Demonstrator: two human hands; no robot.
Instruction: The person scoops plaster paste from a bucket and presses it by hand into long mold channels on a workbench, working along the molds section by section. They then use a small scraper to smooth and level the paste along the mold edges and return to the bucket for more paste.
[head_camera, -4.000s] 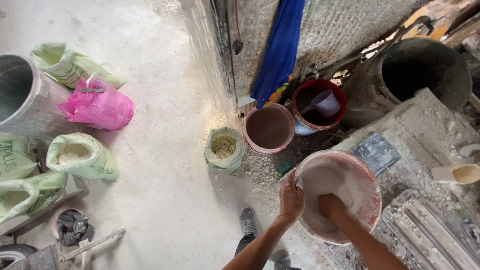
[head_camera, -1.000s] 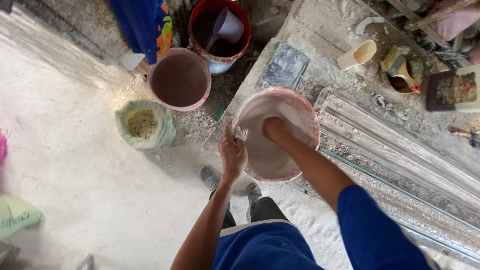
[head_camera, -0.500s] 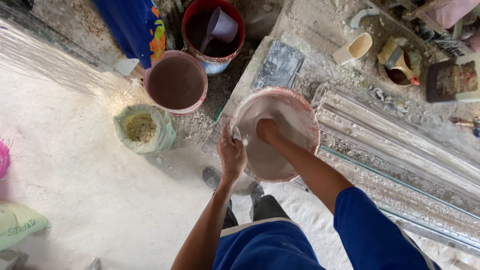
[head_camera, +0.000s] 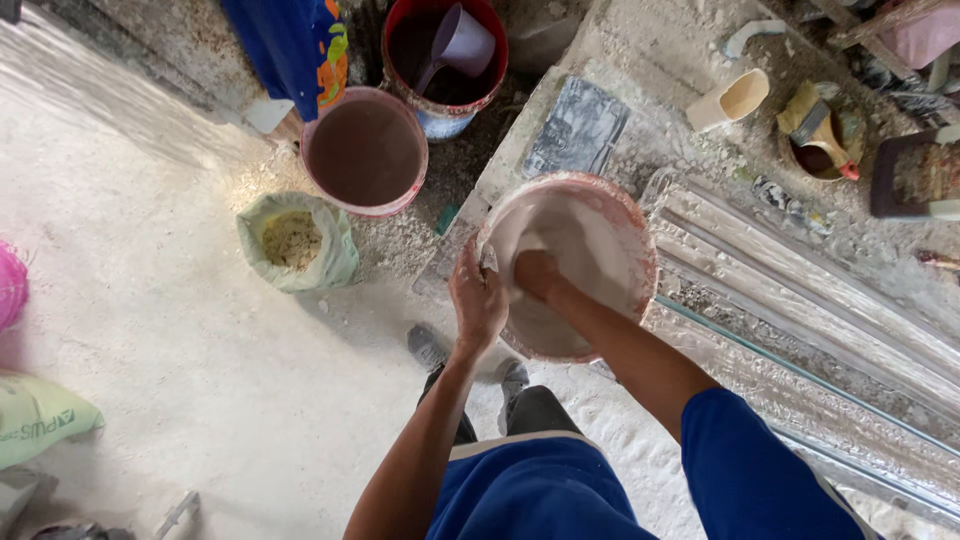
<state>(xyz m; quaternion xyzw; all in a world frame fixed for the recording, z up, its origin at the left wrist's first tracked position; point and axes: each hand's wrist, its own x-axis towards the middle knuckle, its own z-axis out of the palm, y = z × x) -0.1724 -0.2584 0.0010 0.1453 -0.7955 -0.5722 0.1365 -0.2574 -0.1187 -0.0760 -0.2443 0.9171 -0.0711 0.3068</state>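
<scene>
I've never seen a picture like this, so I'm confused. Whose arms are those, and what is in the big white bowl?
The camera sits on a person's head and looks down, so you see that person's own arms and feet. The left hand grips the rim of a round basin coated in white paste. The right hand is down inside it, in the paste. The basin rests on a dusty workbench. Beside it on the floor stand a pink bucket, a red bucket with a purple scoop, and an open sack of powder.
</scene>
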